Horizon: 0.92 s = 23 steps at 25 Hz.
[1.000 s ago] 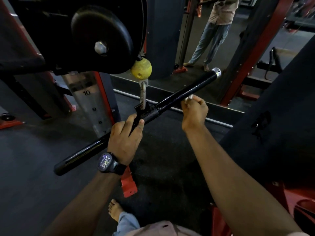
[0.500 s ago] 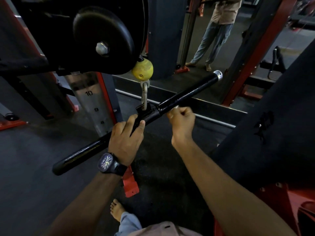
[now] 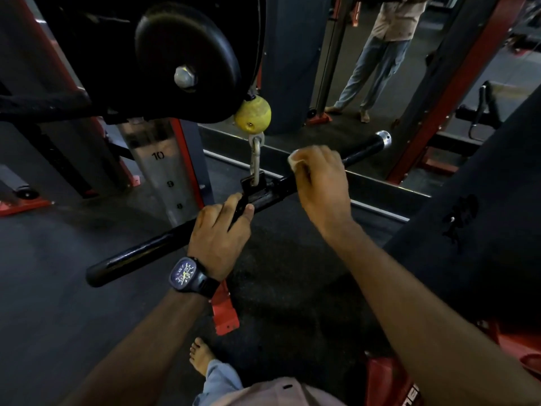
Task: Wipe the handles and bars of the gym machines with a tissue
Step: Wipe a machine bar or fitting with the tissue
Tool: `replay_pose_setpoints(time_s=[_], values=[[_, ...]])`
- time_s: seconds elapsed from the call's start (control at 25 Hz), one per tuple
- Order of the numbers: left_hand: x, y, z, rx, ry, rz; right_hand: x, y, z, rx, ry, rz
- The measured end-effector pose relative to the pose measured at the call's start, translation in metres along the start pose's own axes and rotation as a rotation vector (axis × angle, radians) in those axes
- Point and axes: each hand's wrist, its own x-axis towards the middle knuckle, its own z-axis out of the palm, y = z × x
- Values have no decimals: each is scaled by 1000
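left hand (image 3: 218, 234) grips bar (image 3: 140, 252); right hand (image 3: 320, 178) presses tissue (image 3: 293, 159) on it.

A scuffed yellow ball (image 3: 253, 113) is seen hung above the left fingers (image 3: 222, 206), a silver metal link (image 3: 256, 159) below it; a grey steel weight stack (image 3: 164, 171) marked 10 is set left of them.
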Motion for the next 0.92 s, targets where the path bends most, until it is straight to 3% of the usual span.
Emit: replay_pose_setpoints(time_s=[0.12,0.28,0.36,0.52,0.64,0.76,0.92], values=[[3,1,0,14,-22,17,12,1,2,-177,-369,-238],[7,-1,-2,17,-2,2,28,25,-19,-341,-542,-202],[7,-2,-1,18,-9,0,31,34,-27,-372,-494,-129],[6,-6,0,-5,-14,8,16,43,-33,-374,-477,-161],[5,-5,-1,-24,2,-8,10,64,-47,-344,-272,-23],[7,-3,2,-58,-4,-1,-1,81,-54,-449,-198,-71],[4,-7,7,-92,19,-32,-11,101,-51,-655,58,153]])
